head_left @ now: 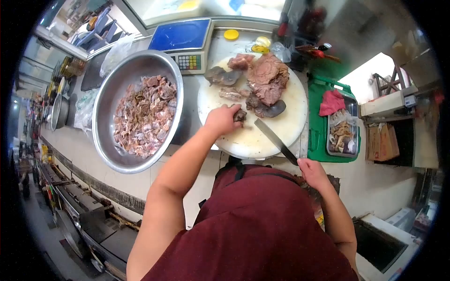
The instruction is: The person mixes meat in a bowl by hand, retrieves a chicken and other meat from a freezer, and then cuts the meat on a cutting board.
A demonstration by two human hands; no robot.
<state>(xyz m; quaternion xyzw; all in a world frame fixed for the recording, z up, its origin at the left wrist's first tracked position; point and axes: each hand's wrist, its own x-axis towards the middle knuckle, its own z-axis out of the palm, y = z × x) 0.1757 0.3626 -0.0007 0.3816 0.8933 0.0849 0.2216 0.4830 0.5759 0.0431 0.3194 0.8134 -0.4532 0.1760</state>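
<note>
My left hand (222,120) is closed around a small dark piece of meat (240,115) on the round white chopping board (286,136). In my right hand (312,172) is the handle of a cleaver (274,139); its blade points up and left over the board, apart from the meat. Beyond my hands lie a large brown slab of cooked meat (268,78), a dark, smooth piece of meat (267,107), a greyish piece (222,76) and smaller pale pieces (233,93). Part of what my left fingers grip is hidden.
A big metal basin (104,140) of chopped meat stands left of the board. Behind it is a scale with a blue top (180,34). A green crate (317,136) holds a clear container (343,133) and a red cloth (332,102). A yellow lid (231,34) lies behind the board.
</note>
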